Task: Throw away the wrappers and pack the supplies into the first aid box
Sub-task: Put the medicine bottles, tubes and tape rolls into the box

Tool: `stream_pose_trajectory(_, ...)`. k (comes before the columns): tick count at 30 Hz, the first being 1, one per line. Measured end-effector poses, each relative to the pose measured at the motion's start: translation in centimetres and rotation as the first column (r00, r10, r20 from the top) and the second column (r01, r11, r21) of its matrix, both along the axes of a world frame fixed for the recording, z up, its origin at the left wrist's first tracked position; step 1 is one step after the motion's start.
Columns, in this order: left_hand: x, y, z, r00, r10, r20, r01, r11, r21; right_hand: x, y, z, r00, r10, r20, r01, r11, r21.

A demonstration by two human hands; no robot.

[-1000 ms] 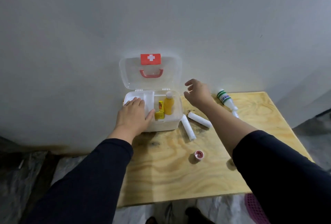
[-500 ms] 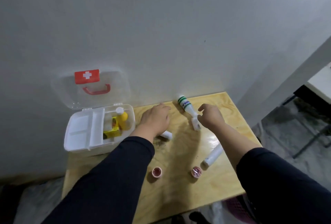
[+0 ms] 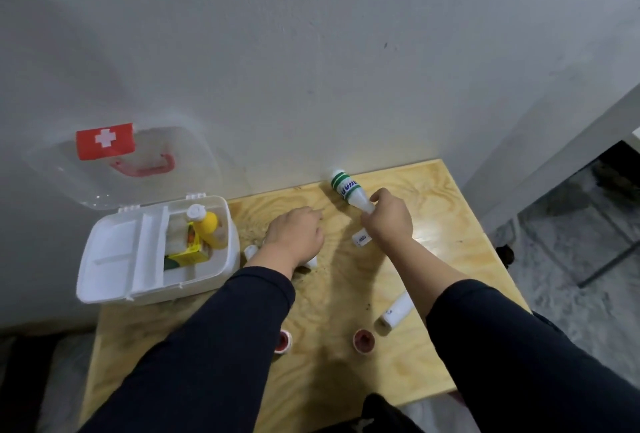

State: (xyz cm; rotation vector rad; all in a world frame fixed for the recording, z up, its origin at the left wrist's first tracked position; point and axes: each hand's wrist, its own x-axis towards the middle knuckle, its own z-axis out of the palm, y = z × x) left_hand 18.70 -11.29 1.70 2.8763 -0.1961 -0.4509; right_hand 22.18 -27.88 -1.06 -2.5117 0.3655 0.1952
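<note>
green-banded bottle (image 3: 347,189) gripped by right hand (image 3: 388,218), left hand (image 3: 298,232) beside.

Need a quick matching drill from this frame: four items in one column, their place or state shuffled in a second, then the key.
Items
1. green-striped bottle
2. yellow bottle
3. bandage roll
4. box lid

Places or states
A. lying loose on the table near its right edge
B. swung open, leaning back at the wall
C. gripped at its neck by the right hand
D. standing inside the first aid box

Pairs: 1-C, 2-D, 3-A, 4-B
</note>
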Motion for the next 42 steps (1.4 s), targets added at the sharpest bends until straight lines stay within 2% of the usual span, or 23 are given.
stream_pose_trajectory(3, 0.0, 0.4, 0.1, 1.000, 0.016, 0.006, -0.016, 1.000, -0.006, -0.2, 0.1, 0.8, 0.988, -0.053, 0.144, 0.041, 0.996, 0.085)
stream_pose_trajectory(7, -0.5, 1.3, 0.9, 0.999, 0.007, 0.044, -0.006, 1.000, -0.009, -0.1, 1.0, 3.1, 0.942, -0.062, 0.331, 0.009, 0.987, 0.159)
stream_pose_trajectory(14, -3.0, 4.7, 3.9, 0.994, 0.002, 0.112, 0.001, 1.000, -0.025, -1.7, 3.4, 8.1, 0.928, -0.010, 0.374, -0.063, 0.981, 0.182)
stream_pose_trajectory(22, -8.4, 11.9, 7.3, 0.974, 0.079, 0.211, -0.076, 0.997, -0.025, -6.3, 11.5, 14.5, 0.850, 0.128, 0.510, -0.260, 0.945, 0.197)
stream_pose_trajectory(29, -12.6, 19.8, 6.2, 0.961, 0.227, 0.156, -0.228, 0.974, -0.014, -9.0, 19.1, 13.9, 0.846, 0.239, 0.477, -0.378, 0.899, 0.220)
stream_pose_trajectory(35, -13.4, 23.1, 3.9, 0.965, 0.251, 0.081, -0.253, 0.967, 0.024, -9.9, 22.3, 10.5, 0.861, 0.306, 0.406, -0.408, 0.892, 0.192)
stream_pose_trajectory(38, -13.9, 23.4, 2.9, 0.959, 0.249, 0.139, -0.244, 0.968, -0.048, -9.9, 22.8, 8.6, 0.877, 0.311, 0.367, -0.394, 0.902, 0.176)
stream_pose_trajectory(42, -14.0, 23.6, 2.5, 0.953, 0.258, 0.161, -0.251, 0.966, -0.066, -10.0, 23.0, 6.8, 0.888, 0.313, 0.336, -0.380, 0.912, 0.154)
